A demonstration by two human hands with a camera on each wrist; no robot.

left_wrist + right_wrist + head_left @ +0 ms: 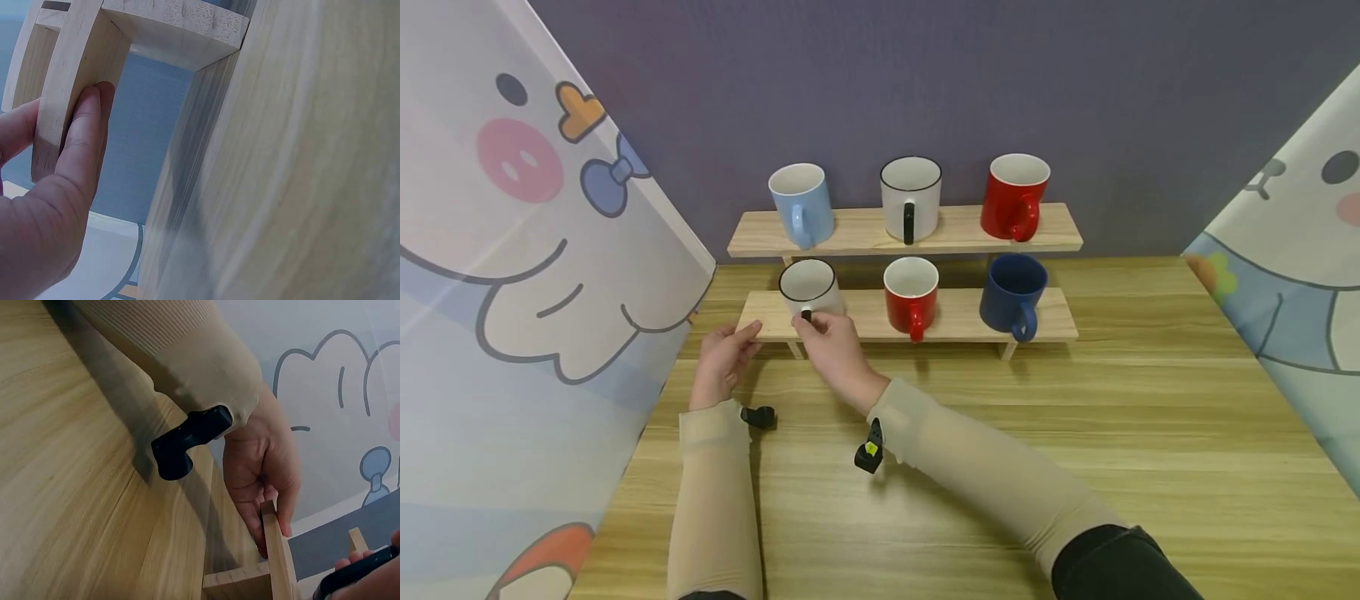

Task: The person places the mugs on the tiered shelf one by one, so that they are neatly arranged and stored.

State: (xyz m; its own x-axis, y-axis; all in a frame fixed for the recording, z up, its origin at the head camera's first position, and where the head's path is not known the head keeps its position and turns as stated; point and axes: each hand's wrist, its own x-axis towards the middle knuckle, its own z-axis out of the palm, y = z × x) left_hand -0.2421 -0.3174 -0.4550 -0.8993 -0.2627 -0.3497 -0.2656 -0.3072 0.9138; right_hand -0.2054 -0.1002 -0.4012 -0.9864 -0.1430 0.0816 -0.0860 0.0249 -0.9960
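Note:
At the left end of the lower wooden shelf [865, 323], my left hand [725, 362] grips the board. Its thumb lies above and its fingers [84, 128] underneath, as the left wrist view shows. My right hand [837, 350] pinches the black handle [340, 575] of a white mug [811, 287] with a dark rim. That mug is upright over the left part of the lower shelf, its lower front covered by the hand. To its right on the same board stand a red mug [912, 296] and a dark blue mug [1011, 296].
Behind, a higher shelf [856, 237] bears a light blue mug [805, 208], a white mug with a black handle [912, 200] and a red mug [1013, 200]. Cartoon-printed panels [467, 308] flank the wooden table [1150, 433], with a grey wall [925, 75] at the back.

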